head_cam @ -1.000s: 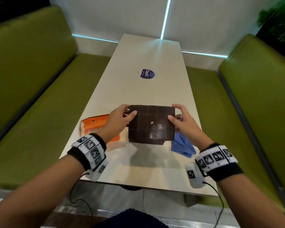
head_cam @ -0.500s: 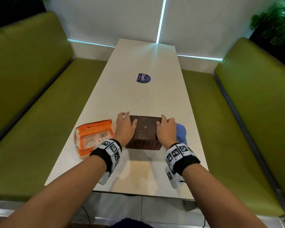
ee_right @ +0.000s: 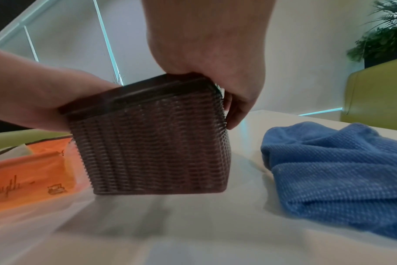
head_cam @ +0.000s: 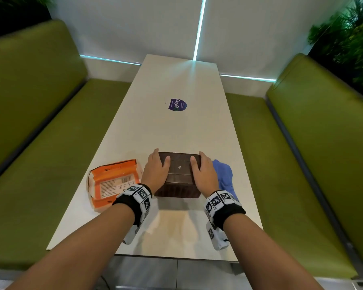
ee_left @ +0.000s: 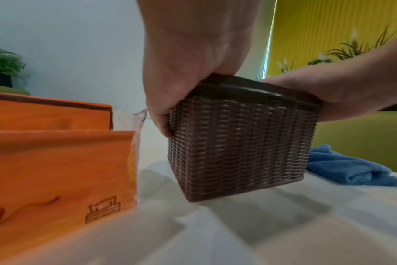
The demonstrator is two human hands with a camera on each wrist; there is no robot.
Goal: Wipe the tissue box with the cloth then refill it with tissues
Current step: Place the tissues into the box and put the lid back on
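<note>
Head view: both the left hand [head_cam: 155, 170] and right hand [head_cam: 203, 174] clasp the brown wicker tissue box [head_cam: 179, 176] on the table [head_cam: 176, 126], thumbs over its lid.

Left wrist view: the orange tissue pack [ee_left: 57, 161] lies just beside it.

Right wrist view: the blue cloth [ee_right: 340, 170] lies untouched; the box seems slightly tilted. The wiping step probably comes next, which calls for freeing one hand.

Between the hands, the tissue box [head_cam: 179, 174] is showing dark brown, its sides woven like wicker. Left of the left hand [head_cam: 155, 170], the tissue pack [head_cam: 111, 181] is glowing orange with dark print. Right of the right hand [head_cam: 203, 172], the cloth [head_cam: 224, 176] is showing blue with a fine dotted weave
</note>
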